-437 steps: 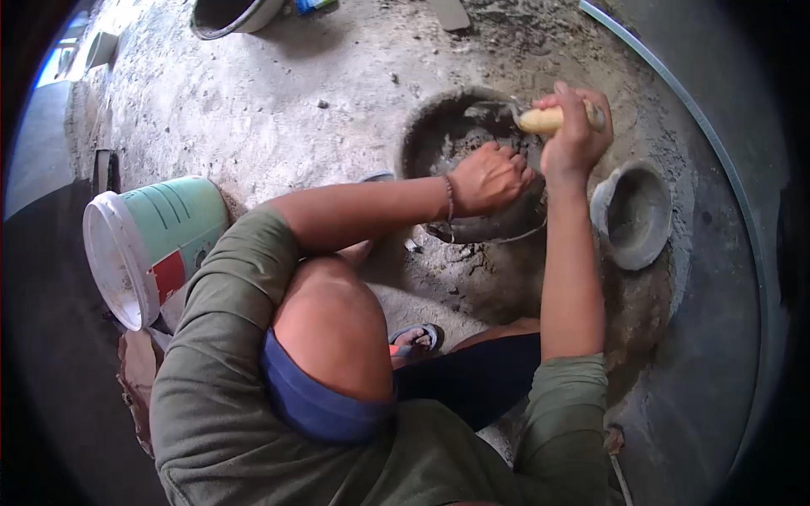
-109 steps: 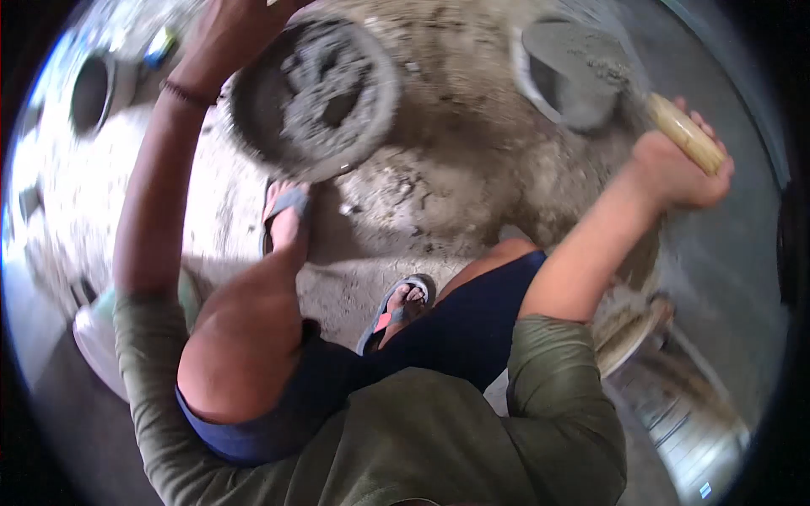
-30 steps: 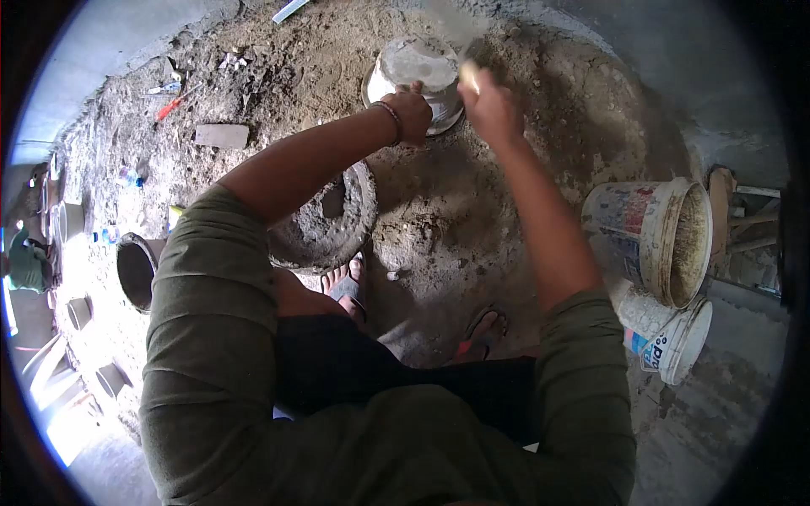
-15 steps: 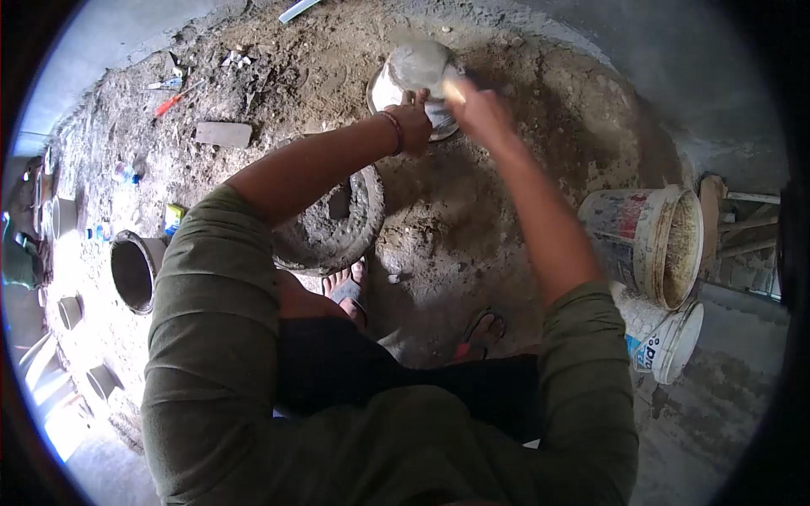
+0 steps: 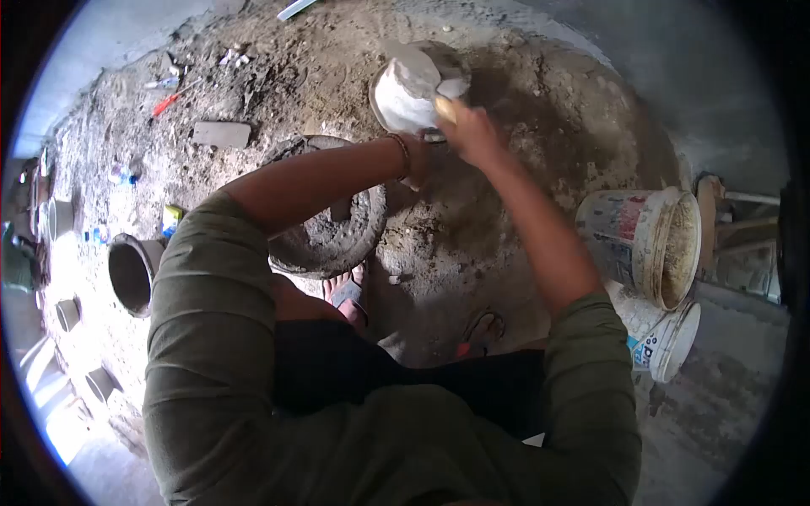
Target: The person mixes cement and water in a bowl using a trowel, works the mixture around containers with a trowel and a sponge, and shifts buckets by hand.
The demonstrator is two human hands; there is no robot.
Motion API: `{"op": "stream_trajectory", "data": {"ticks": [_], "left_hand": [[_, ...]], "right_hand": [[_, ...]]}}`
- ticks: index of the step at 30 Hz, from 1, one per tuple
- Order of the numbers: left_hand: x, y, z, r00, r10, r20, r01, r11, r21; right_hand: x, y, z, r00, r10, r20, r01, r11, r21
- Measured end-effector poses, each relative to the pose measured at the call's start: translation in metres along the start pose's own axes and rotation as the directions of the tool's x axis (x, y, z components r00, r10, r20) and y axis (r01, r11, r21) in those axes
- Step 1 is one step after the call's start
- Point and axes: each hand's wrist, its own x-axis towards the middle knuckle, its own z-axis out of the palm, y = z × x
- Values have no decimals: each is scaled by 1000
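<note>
Right hand (image 5: 474,135) clamped on trowel (image 5: 445,108); left hand (image 5: 413,165) blurred (cannot tell grip). White bucket (image 5: 677,344): blue lettering (image 5: 644,351), illegible.

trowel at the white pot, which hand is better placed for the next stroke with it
Right, I'd judge: the right hand grips the trowel at the white pot. The left hand, blurred on the near side, isn't on the handle.

The ground (image 5: 515,194) is rough, matt and gritty, while the grey surface (image 5: 717,110) at far right looks smoother and dull. The trowel's handle (image 5: 445,109) looks like smooth, pale wood, and the paste (image 5: 325,232) in the basin (image 5: 377,221) is lumpy. The right-hand bucket (image 5: 620,232) is streaked plastic; the shirt (image 5: 215,337) is matt, creased cloth.
</note>
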Motion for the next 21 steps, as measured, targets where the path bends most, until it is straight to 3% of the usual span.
{"op": "stream_trajectory", "data": {"ticks": [1, 2, 4, 5, 6, 7, 9, 10, 14, 17, 18, 21], "left_hand": [[5, 1, -2, 1000, 26, 9, -25, 999, -27], [5, 1, -2, 999, 46, 24, -45, 997, -62], [39, -11, -12, 931, 132, 341, -109, 990, -84], [35, -10, -17, 942, 115, 316, -101, 993, -58], [31, -8, -21, 952, 98, 290, -92, 995, -33], [-11, 2, -23, 996, 31, 82, -33, 999, 21], [-23, 3, -24, 986, -50, -158, 60, 996, 59], [-7, -4, -17, 982, -76, -172, 87, 995, 54], [-12, -4, -31, 872, -347, -346, 380, 925, 30], [-1, -16, -26, 877, -278, -393, 351, 928, 128], [6, -28, -26, 939, -260, -226, 250, 966, -73], [28, -45, -2, 1000, 3, 28, 3, 982, -191]], "right_hand": [[3, -4, -9, 1000, 14, 7, -14, 999, -45], [5, -10, -21, 1000, 23, 16, -25, 991, 131], [-7, -2, 3, 993, 40, -111, -24, 990, 140], [-10, 2, 6, 982, 47, -183, -22, 990, 140], [-10, 11, 4, 992, 62, 107, -53, 995, -86], [-7, 7, -5, 989, 84, 122, -81, 996, -28], [1, -7, -28, 979, 121, 162, -136, 987, 85], [3, -3, -24, 990, 139, 21, -141, 975, 171], [7, 23, 0, 993, 93, 77, -84, 990, -111], [22, 7, -42, 993, 115, 37, -119, 987, 110], [29, 15, -28, 976, 193, -98, -159, 948, 274], [43, 50, -3, 964, 229, 138, -212, 969, -127]]}}
